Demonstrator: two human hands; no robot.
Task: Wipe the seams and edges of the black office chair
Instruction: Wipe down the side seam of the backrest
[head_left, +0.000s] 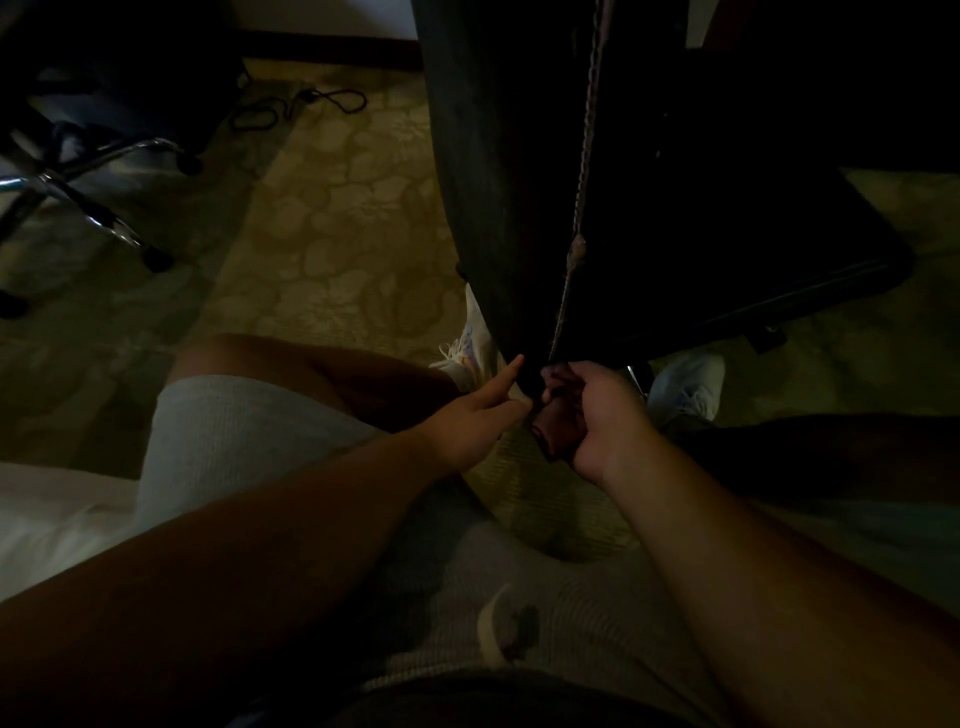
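The black office chair (519, 182) fills the upper middle, seen from very close, with a pale stitched seam (584, 171) running down it to its lower edge. My left hand (478, 415) reaches to that lower edge, its index finger straight and touching the chair beside the seam. My right hand (597, 415) grips a dark cloth (556, 431) bunched in its fingers, held against the bottom end of the seam. The scene is dim and the cloth's exact shape is hard to make out.
A second chair's chrome wheeled base (88, 202) stands at the upper left. A black cable (306, 104) lies on the patterned carpet (337, 234). My knees in light shorts (234, 441) and white shoes (685, 389) sit below the chair.
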